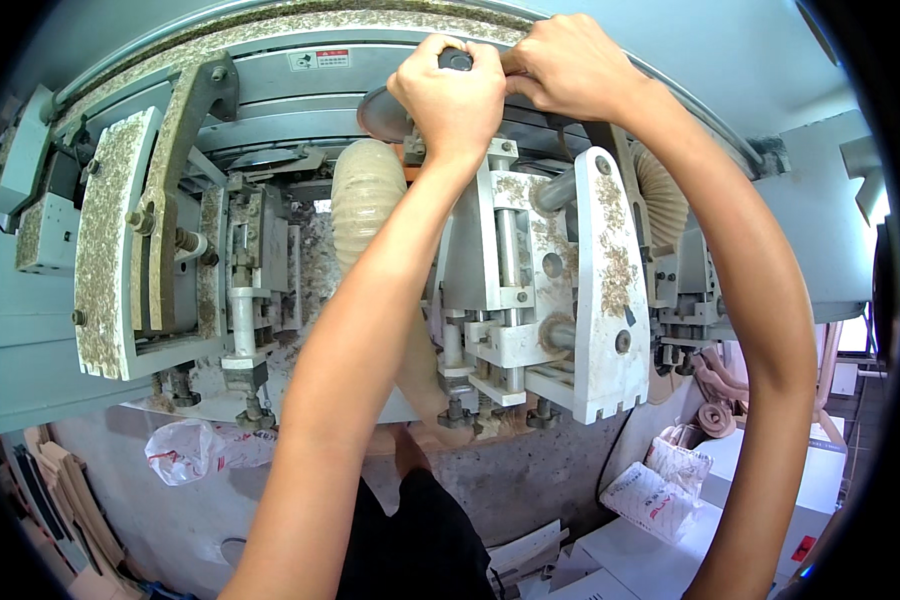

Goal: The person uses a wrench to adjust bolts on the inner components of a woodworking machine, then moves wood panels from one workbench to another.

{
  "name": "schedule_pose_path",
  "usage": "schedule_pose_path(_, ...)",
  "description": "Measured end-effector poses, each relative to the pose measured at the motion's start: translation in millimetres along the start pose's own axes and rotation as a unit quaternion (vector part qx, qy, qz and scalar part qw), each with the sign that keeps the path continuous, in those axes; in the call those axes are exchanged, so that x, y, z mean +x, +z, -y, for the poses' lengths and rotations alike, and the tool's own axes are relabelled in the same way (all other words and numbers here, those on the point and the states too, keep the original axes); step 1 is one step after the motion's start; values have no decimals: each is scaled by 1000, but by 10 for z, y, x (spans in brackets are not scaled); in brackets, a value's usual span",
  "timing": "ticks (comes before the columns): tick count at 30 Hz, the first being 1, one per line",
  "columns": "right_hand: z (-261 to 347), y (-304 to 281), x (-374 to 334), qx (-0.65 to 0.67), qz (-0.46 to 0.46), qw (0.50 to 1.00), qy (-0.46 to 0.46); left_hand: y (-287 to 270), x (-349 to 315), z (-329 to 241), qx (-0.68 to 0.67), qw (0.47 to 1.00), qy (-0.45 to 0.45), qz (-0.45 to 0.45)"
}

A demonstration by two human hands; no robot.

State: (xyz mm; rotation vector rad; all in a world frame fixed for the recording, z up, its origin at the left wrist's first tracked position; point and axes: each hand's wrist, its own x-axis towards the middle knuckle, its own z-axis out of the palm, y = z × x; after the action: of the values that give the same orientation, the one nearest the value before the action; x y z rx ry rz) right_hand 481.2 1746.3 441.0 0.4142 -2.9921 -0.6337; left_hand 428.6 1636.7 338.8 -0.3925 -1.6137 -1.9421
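Note:
Both arms reach up over a dusty woodworking machine (540, 240). My left hand (455, 110) is closed in a fist around a black round-ended handle (456, 60), whose end shows between thumb and fingers. Right beside it, my right hand (570, 70) has its fingers curled and pressed together; whatever is in them is hidden. Behind my left wrist shows part of a grey rounded disc (380, 115). I cannot tell whether the handle joins it. A ribbed, cream-coloured hose (368, 195) runs down beside my left forearm.
White, chip-covered machine housings (110, 240) stand left, with a slotted white plate (610, 290) at right. Another ribbed hose (662, 200) lies behind my right arm. Below are a clear plastic bag (185, 450), wood strips (70, 490) and printed white packages (655, 500).

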Motion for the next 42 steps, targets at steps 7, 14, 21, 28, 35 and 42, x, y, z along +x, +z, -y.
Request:
schedule_pose_path(7,335,-181,-181,65,93,979,171,28,-14,-26,36,999,0,-23)
schedule_pose_path(14,506,-291,-105,20,97,978,185,3,-5,-8,-20,999,15,-21)
schedule_pose_path(21,760,-374,-156,-13,38,979,201,-53,28,-70,-28,999,-42,20)
schedule_pose_path(28,888,-343,-178,-36,13,978,205,-66,45,-32,-48,999,-18,9)
schedule_pose_path(35,1005,-329,-195,-53,16,972,227,-52,70,26,-53,998,-10,20)
schedule_pose_path(42,1111,-254,-186,-80,-28,971,223,-160,99,11,2,991,-51,125)
